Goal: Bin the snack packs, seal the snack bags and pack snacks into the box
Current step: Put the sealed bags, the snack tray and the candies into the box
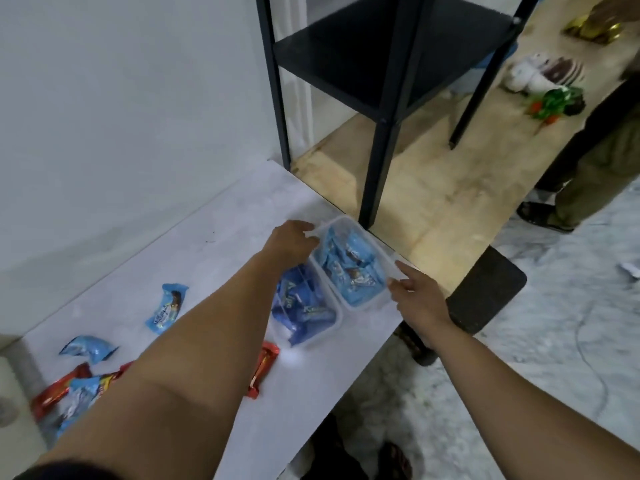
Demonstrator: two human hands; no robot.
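Two clear plastic boxes stand side by side near the white table's right edge. The far box (363, 303) holds light blue snack packs; the near box (332, 327) holds dark blue packs. My left hand (291, 239) grips the far box's left rim at its far corner. My right hand (414, 294) touches that box's right side, fingers spread along the rim. Loose light blue packs (168, 308) (90, 348) and red packs (263, 368) (57, 389) lie on the table to the left.
The white table (214, 237) runs along a white wall. A black metal shelf frame (377, 161) stands on a wooden board just beyond the boxes. A dark mat (485, 292) lies on the floor. A person's legs (595, 161) stand at the right.
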